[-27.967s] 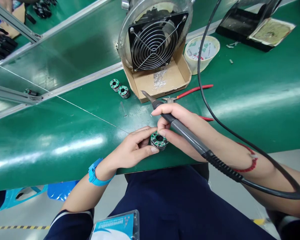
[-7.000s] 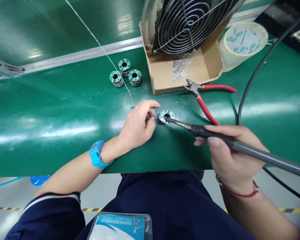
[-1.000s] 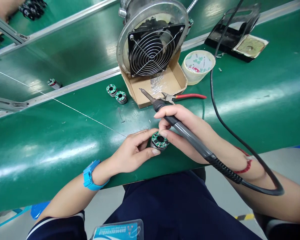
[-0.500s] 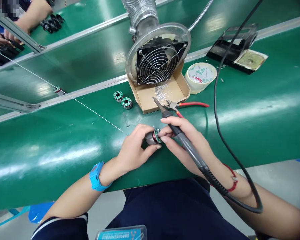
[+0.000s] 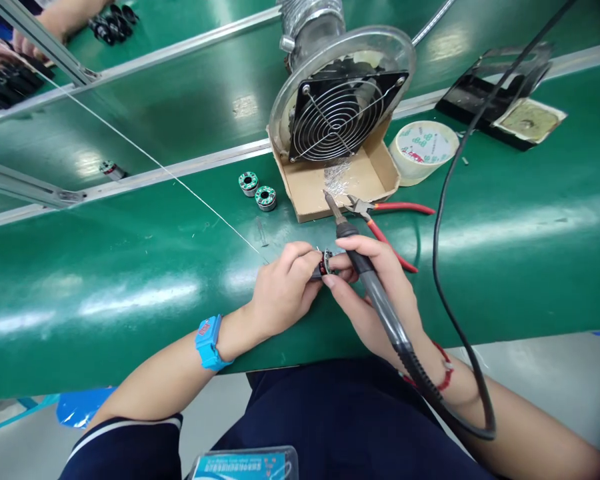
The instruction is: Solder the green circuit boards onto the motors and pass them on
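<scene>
My left hand (image 5: pixel 286 287) is closed around a small cylindrical motor part (image 5: pixel 325 263) with a green circuit board on its end; most of its body is hidden by the fingers. My right hand (image 5: pixel 387 293) holds a soldering iron (image 5: pixel 377 293) across the palm, its tip pointing up and away over the cardboard tray (image 5: pixel 310 208). Fingertips of the right hand also touch the board end of the part. Solder wire (image 5: pixel 215 212) stretches from the upper left down to near my left hand. Two similar parts (image 5: pixel 249 183) with round green boards stand beyond the hands.
Behind the tray stands a fan (image 5: pixel 336 123) on a duct. Red-handled cutters (image 5: pixel 380 230), a tape roll (image 5: pixel 424 157) and an iron stand (image 5: pixel 520 127) are to the right. Another part (image 5: pixel 112 171) lies far left. A co-worker's hands (image 5: pixel 0 57) are at upper left.
My left hand has turned and wrapped further over the part, which now shows its board more edge-on. The camera view has shifted, and more of the cutters shows.
</scene>
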Demonstrator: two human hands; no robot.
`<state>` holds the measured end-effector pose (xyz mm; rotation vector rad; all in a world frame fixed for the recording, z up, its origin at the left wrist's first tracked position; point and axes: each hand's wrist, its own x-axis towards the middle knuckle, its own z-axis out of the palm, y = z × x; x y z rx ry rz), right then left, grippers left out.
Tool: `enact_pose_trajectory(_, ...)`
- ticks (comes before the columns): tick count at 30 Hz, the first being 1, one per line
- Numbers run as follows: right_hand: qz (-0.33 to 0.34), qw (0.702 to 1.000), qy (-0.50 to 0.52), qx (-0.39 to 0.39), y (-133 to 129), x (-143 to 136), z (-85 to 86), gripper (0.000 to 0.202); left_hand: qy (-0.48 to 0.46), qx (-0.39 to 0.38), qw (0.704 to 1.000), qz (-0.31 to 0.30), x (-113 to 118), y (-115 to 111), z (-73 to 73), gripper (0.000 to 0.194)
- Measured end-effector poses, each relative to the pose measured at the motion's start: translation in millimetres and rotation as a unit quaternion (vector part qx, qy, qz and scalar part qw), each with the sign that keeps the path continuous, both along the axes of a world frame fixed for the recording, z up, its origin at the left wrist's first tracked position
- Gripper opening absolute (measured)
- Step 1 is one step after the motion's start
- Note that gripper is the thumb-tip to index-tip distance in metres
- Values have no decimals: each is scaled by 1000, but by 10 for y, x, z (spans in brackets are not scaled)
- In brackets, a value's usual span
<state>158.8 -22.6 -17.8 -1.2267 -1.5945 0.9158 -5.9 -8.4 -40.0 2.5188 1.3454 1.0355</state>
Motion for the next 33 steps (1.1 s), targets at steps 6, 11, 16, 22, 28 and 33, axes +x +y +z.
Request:
enact_pose_trajectory(6, 45, 969, -224, 96, 92, 42, 19, 31, -106, -183, 977, -11, 9, 22, -47, 27)
enact_pose_trajectory(11, 24, 968, -228, 101, 195, 200, 177, 35, -304, -424, 853, -25, -47, 103, -57, 38)
enact_pose_trajectory(16, 71, 992, -99, 43, 322, 337, 277, 45, -424, -522, 728, -132, -71, 125, 48, 44)
enact_pose_trajectory(22, 140, 987, -72, -24, 466, 354, 332, 44, -390, -536, 728, -177, -69, 74, 124, 44)
enact_pose_trajectory(28, 171, 980, -75, -66, 529, 336, 307, 46, -299, -529, 779, -151, -98, 49, 150, 46)
enact_pose_trajectory(33, 182, 977, -66, -91, 521, 334, 267, 46, -275, -527, 788, -160, -90, 53, 192, 44)
